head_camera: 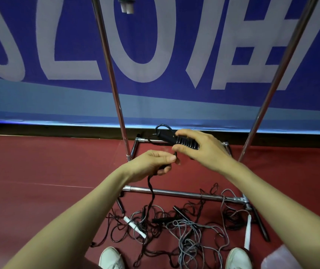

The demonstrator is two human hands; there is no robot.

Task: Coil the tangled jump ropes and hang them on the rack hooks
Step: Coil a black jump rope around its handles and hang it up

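Observation:
My right hand (200, 150) grips a black ribbed jump rope handle (184, 143) at chest height, with a loop of cord curling off its far end. Just below and to the left, my left hand (151, 164) pinches the black cord (151, 191) of the same rope. From there the cord hangs twisted down into a tangled pile of ropes (174, 226) on the red floor. Black and grey cords, black handles and white handles (135, 227) lie mixed in that pile. The chrome rack (174, 193) stands right in front of me, over the pile.
Two chrome uprights (108, 70) of the rack rise to either side of my hands. A blue banner with large pale letters (155, 45) covers the wall behind. Something white hangs near the rack's top (127, 6). My white shoes (110, 258) stand at the near edge of the pile.

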